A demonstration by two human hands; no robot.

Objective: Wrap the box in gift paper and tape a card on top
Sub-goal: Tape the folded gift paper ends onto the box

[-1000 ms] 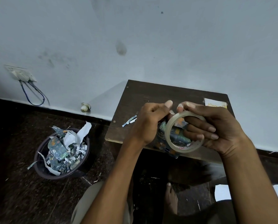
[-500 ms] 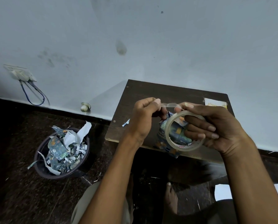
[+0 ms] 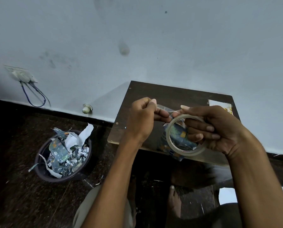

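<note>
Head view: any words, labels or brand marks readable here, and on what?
Tape roll: red print on its inner core, too blurred to read.
Card: faint gold marks, not legible.
Wrapped box: pattern only, no text readable.

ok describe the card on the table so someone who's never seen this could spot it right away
Start at the dark brown wooden table pushed against the pale wall. Look to its far right corner, beyond the right hand that holds the tape roll. The card lies flat there, a pale rectangle with yellow print, unlike the dark patterned wrapped box near the front edge.
</note>
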